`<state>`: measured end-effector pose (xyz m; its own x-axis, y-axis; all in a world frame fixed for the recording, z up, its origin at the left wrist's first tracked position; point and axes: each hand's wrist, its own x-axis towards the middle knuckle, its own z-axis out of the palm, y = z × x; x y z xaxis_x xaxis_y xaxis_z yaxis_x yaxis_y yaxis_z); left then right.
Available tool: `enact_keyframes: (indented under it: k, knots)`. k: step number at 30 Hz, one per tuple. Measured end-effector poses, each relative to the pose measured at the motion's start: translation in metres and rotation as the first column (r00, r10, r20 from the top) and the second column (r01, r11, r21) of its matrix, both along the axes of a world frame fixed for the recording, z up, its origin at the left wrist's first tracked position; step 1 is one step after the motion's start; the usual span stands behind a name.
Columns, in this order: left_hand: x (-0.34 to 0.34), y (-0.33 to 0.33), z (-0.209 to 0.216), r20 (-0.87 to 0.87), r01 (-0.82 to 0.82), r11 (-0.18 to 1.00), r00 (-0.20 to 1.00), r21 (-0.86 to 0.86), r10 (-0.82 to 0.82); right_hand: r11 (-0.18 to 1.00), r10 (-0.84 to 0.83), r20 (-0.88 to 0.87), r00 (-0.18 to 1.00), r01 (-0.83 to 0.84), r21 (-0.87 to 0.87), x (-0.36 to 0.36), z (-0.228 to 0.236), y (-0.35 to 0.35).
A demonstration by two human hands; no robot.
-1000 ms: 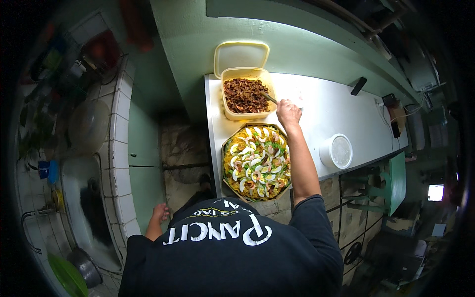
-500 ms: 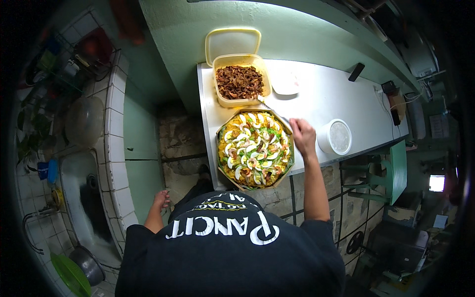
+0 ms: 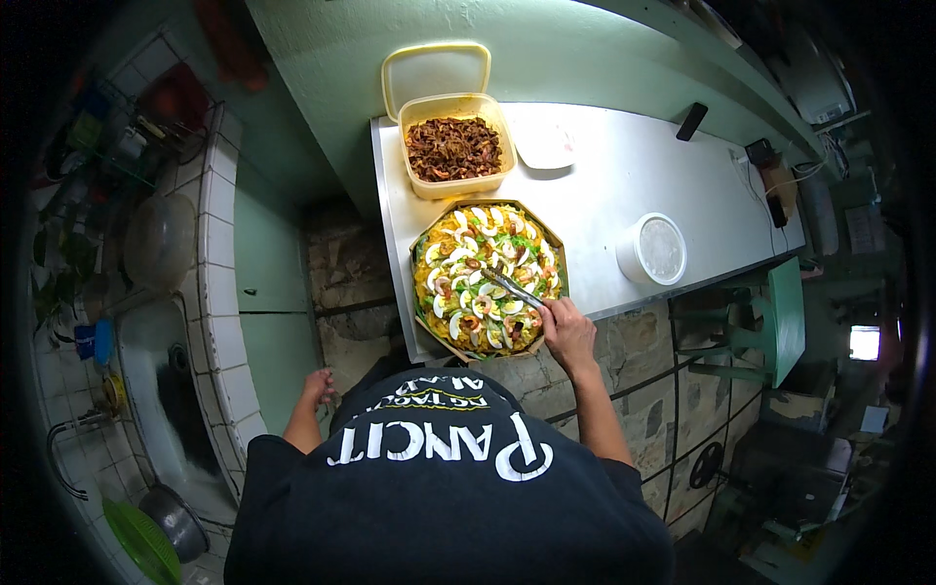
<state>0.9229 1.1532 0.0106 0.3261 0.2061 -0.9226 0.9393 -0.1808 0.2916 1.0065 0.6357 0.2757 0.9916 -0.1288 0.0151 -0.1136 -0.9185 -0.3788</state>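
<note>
My right hand (image 3: 569, 333) is closed around the handle end of metal tongs (image 3: 517, 290). The tips of the tongs reach down to the topping of a noodle dish (image 3: 450, 317), near its middle; whether they pinch a piece is too small to tell. Egg wedges, shrimp, green bits and brown pieces top the yellow noodles, which fill an octagonal tray (image 3: 562, 244). Beyond it stands a yellowish plastic tub (image 3: 429, 191) of dark brown shredded topping, its lid (image 3: 437, 68) leaning back against the wall. Down at my side, my left hand (image 3: 318, 387) hangs with loosely curled fingers, holding nothing.
On the white table (image 3: 595, 219) are a white lid or plate (image 3: 546, 148), a round white tub (image 3: 651, 250) and a black phone-like object (image 3: 692, 122). A green chair (image 3: 780, 317) stands right of the table. A tiled counter with a sink (image 3: 156, 390) runs along the left.
My right hand has brought the tongs from the brown topping's tub toward me, over the noodle dish. The view has shifted slightly. My left hand still hangs at my side.
</note>
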Motion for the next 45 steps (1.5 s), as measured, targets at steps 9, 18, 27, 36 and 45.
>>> enact_keyframes:
  k: [9,18,27,36,45]
  knots:
    - [-0.011,0.003,-0.009,-0.021,-0.096,0.995,0.995,-0.03,0.095,0.995,0.022,0.204,0.979,-0.042,0.094,0.096,0.029,-0.027]
    - [-0.019,0.023,0.004,-0.048,-0.188,0.978,0.982,-0.093,0.184,0.963,0.076,0.123,0.99,-0.04,-0.267,0.257,-0.011,0.019]
    - [-0.024,0.043,-0.017,-0.029,-0.228,0.972,0.974,-0.057,0.227,0.946,0.08,0.047,0.996,-0.062,-0.317,0.305,-0.029,0.031]
    - [-0.004,0.036,-0.016,-0.039,-0.111,0.993,0.993,-0.046,0.11,0.993,0.085,0.207,0.975,-0.066,-0.093,0.205,0.051,0.013]
    - [-0.002,0.009,-0.009,-0.031,0.003,0.999,1.0,-0.04,-0.004,0.984,0.143,-0.162,0.976,-0.158,-0.085,0.031,0.065,-0.005]
